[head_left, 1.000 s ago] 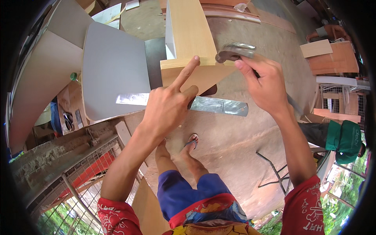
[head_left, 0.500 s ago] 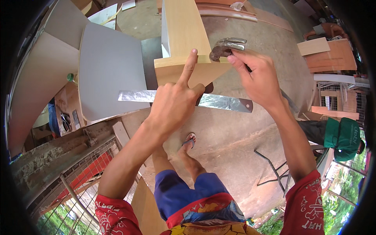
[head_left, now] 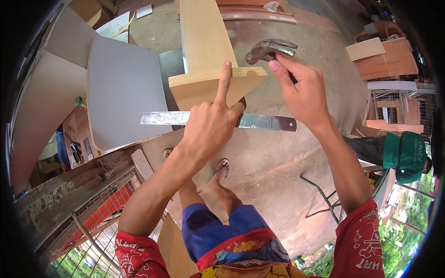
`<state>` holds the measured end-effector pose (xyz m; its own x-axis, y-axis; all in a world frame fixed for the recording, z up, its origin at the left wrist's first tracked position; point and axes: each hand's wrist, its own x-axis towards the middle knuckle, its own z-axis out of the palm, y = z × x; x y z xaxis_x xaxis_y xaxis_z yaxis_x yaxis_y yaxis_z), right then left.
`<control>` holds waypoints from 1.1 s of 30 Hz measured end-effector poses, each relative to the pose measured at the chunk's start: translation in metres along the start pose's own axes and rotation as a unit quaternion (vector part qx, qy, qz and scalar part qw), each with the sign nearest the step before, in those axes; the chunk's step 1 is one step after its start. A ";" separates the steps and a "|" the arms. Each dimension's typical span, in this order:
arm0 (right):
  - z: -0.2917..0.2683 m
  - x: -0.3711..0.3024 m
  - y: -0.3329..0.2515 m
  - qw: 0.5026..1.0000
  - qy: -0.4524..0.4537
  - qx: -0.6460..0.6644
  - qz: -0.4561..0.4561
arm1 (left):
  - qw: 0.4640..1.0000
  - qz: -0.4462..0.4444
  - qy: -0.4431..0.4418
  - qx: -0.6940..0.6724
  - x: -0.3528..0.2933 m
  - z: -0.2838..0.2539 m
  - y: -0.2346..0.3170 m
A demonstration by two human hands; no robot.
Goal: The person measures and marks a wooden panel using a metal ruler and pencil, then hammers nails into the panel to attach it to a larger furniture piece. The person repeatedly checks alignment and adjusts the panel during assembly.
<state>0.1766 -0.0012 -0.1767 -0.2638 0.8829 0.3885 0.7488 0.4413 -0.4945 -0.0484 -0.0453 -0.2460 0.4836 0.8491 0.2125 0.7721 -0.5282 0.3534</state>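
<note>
My left hand (head_left: 209, 123) has its index finger stretched along a light wood board (head_left: 208, 90), the tip on the board's upper edge. The other fingers curl around a flat metal ruler (head_left: 266, 122), which sticks out on both sides of the hand. A dark piece beside the thumb, against the ruler, is partly hidden. My right hand (head_left: 301, 85) is closed round the handle of a claw hammer (head_left: 271, 49), close under its head. The hammer head hangs just above and right of the board's right end. Behind that board a long light wood panel (head_left: 206, 34) runs away from me.
A large grey panel (head_left: 125, 88) stands left of the board. At the right, a person in a green top (head_left: 404, 155) is near stacked boards (head_left: 387, 62) and a wire rack. A black metal frame (head_left: 324, 199) lies on the concrete floor (head_left: 273, 180). Wire mesh (head_left: 99, 217) stands lower left.
The board and panel sit farther left in view. The hammer head has tipped and come away from the board's edge. My left index finger stays on that edge.
</note>
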 end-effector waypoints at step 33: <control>-0.018 -0.028 0.018 1.000 -0.006 -0.015 0.026 | 0.997 -0.055 -0.063 0.006 -0.024 -0.037 -0.032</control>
<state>0.2079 -0.0204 -0.1825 -0.2316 0.9060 0.3543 0.7798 0.3906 -0.4892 -0.0998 -0.0484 -0.2288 0.4437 0.8943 0.0575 0.8274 -0.4335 0.3572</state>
